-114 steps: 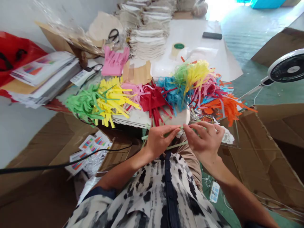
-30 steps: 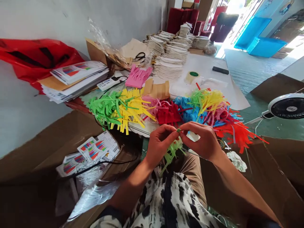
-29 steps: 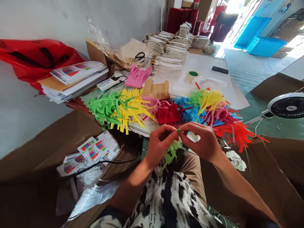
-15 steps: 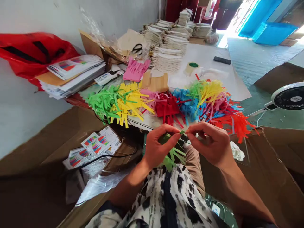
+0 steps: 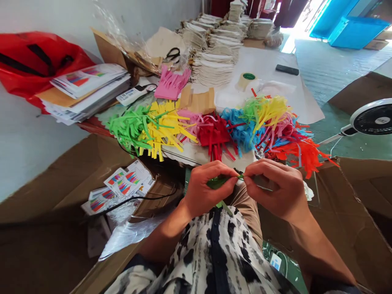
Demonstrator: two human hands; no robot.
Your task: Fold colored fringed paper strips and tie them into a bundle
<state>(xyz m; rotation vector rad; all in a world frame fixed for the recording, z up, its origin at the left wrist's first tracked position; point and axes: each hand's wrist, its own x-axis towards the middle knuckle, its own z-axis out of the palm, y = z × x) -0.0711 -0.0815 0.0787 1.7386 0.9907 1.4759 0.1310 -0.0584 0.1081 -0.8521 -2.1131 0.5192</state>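
Note:
My left hand (image 5: pixel 210 185) pinches a green fringed paper tassel (image 5: pixel 217 182) between thumb and fingers, over my lap. Fingertip to fingertip with it, my right hand (image 5: pixel 275 185) is closed on the tassel's thin end. Most of the strips are hidden behind my left hand; a light green strip shows below it. Along the near table edge lie fringed paper bundles: green (image 5: pixel 130 127), yellow (image 5: pixel 165 126), pink (image 5: pixel 190 118), red (image 5: pixel 214 132) and blue (image 5: pixel 240 127). To their right is a pile of mixed-colour tassels (image 5: pixel 275 118).
Stacks of white tags with strings (image 5: pixel 212 67) stand at the back, near a tape roll (image 5: pixel 246 81), a black phone (image 5: pixel 287 70) and scissors (image 5: pixel 173 54). Printed papers (image 5: pixel 88 90) lie at left. Open cardboard boxes (image 5: pixel 346 212) flank me; a fan (image 5: pixel 375 116) is at right.
Both hands have come slightly lower, still fingertip to fingertip. The green strips that hung in view below my left hand are now mostly hidden behind it. The view has shifted a little.

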